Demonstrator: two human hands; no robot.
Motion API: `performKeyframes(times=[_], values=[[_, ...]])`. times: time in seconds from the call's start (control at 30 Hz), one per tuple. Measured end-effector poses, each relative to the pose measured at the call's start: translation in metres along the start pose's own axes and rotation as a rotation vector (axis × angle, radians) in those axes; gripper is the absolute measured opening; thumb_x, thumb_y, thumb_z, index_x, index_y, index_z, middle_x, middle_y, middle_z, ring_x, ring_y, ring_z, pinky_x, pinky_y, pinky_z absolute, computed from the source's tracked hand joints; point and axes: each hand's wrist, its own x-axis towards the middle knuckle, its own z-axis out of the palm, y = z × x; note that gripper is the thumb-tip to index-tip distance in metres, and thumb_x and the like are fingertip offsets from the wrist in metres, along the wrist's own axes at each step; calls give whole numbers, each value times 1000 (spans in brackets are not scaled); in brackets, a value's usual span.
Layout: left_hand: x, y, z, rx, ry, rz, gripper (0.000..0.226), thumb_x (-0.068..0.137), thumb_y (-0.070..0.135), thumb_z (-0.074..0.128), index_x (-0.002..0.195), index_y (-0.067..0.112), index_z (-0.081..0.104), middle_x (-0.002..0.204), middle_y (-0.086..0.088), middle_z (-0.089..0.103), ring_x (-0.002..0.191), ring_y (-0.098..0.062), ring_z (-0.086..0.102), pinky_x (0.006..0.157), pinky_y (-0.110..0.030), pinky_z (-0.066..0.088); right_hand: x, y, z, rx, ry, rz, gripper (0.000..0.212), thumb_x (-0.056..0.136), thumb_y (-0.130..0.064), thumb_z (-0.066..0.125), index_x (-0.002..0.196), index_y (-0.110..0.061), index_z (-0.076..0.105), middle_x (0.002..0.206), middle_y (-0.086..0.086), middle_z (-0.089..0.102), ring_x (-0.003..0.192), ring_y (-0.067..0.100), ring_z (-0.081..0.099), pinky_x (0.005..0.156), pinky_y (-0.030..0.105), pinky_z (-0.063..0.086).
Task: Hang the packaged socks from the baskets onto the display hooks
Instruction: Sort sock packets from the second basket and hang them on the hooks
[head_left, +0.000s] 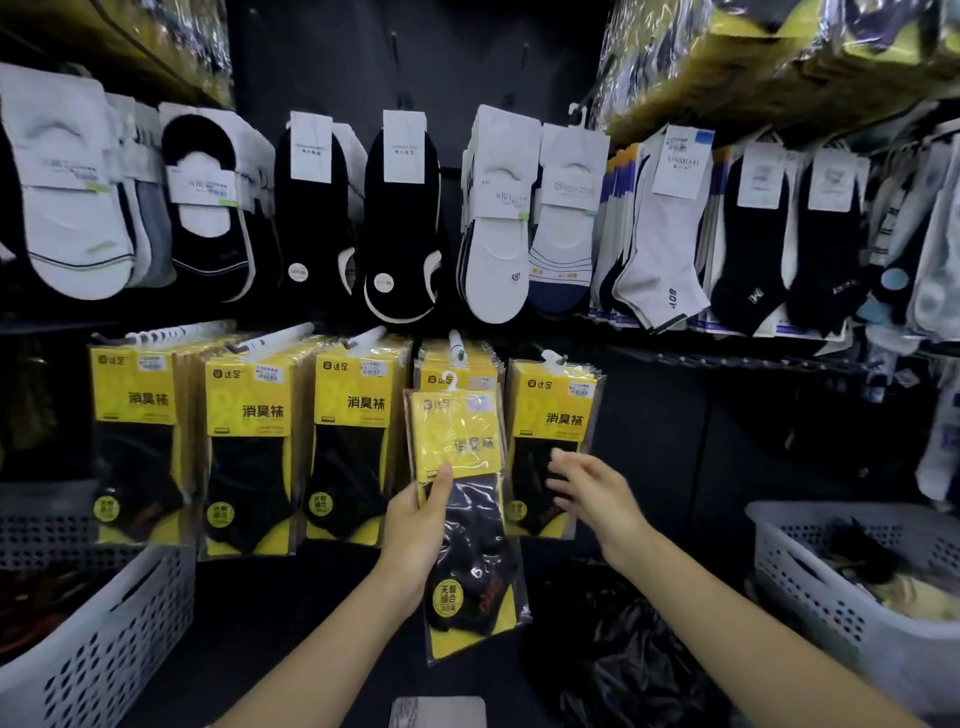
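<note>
Gripping one pack before five stacks

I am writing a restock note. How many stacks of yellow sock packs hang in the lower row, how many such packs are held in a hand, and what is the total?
Hanging stacks of yellow packs: 5
Yellow pack held in the left hand: 1
Total: 6

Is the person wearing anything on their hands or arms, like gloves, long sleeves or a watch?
No. The left hand and right hand are bare, with no gloves and no rings that I can make out. The left forearm and right forearm are uncovered too: no sleeves, watch or bracelet show in the picture.
</note>
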Motion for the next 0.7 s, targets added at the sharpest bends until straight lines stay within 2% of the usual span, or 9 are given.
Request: performKeyframes(times=[0.07, 0.2, 0.27, 0.3, 0.4, 0.5, 0.57, 0.63, 0.7], values=[[-4, -1, 15, -1, -52, -1, 27, 91, 50, 50, 94, 25, 60, 89, 9, 64, 82, -4, 58, 64, -18, 39, -10, -1, 11, -32, -93, -44, 32, 91, -35, 60, 116, -14, 62, 111, 1, 68, 102, 15, 65, 86, 27, 53], [-11, 0, 36, 7, -140, 31, 20, 92, 47, 51, 95, 31, 62, 87, 12, 68, 76, 3, 62, 55, -8, 42, -17, 5, 17, 6, -46, -44, 28, 92, -29, 60, 114, -12, 63, 112, 7, 70, 109, 23, 64, 100, 43, 48], [-12, 0, 40, -4, -179, 67, 24, 93, 43, 50, 105, 28, 64, 94, 11, 69, 81, 4, 64, 58, -4, 44, -15, 8, 11, 47, 2, -48, 21, 93, -24, 60, 106, -8, 65, 105, 10, 71, 102, 25, 66, 95, 43, 51], [-12, 1, 42, -7, -195, 80, 28, 94, 42, 49, 112, 26, 63, 100, 10, 69, 88, 2, 63, 65, -4, 46, -13, 10, 6, 80, 47, -62, 19, 94, -20, 59, 102, -5, 64, 103, 11, 72, 97, 25, 67, 91, 40, 53], [-10, 3, 45, -34, -280, 60, 37, 96, 43, 46, 130, 30, 51, 118, 6, 64, 110, -10, 60, 97, -30, 49, -4, 11, -10, 162, 218, -105, 12, 95, -16, 57, 94, -4, 59, 91, 9, 66, 82, 19, 61, 80, 33, 49], [-11, 6, 52, -27, -343, 57, 37, 97, 39, 44, 133, 30, 48, 117, 11, 62, 110, -8, 59, 94, -28, 49, 6, 8, -22, 186, 314, -88, 12, 95, -19, 56, 97, -8, 59, 88, 6, 61, 83, 19, 57, 79, 34, 49], [-11, 7, 57, -15, -338, 52, 39, 98, 37, 44, 136, 28, 46, 127, 8, 58, 117, -10, 55, 102, -33, 44, 13, 6, -25, 159, 318, -97, 10, 95, -19, 57, 96, -10, 62, 91, 2, 64, 90, 18, 59, 86, 34, 51], [-9, 8, 60, -9, -320, 49, 40, 99, 37, 42, 137, 26, 45, 135, 5, 53, 124, -13, 50, 109, -38, 38, 19, -1, -22, 101, 310, -145, 18, 95, -18, 57, 76, -18, 56, 71, -10, 58, 72, 6, 56, 68, 18, 49], [-6, 7, 60, -9, -299, 51, 40, 99, 38, 42, 137, 26, 45, 136, 4, 53, 126, -13, 48, 110, -39, 36, 25, -7, -18, 43, 291, -162, 21, 94, -17, 57, 74, -18, 55, 67, -9, 58, 63, 3, 54, 60, 14, 46]])
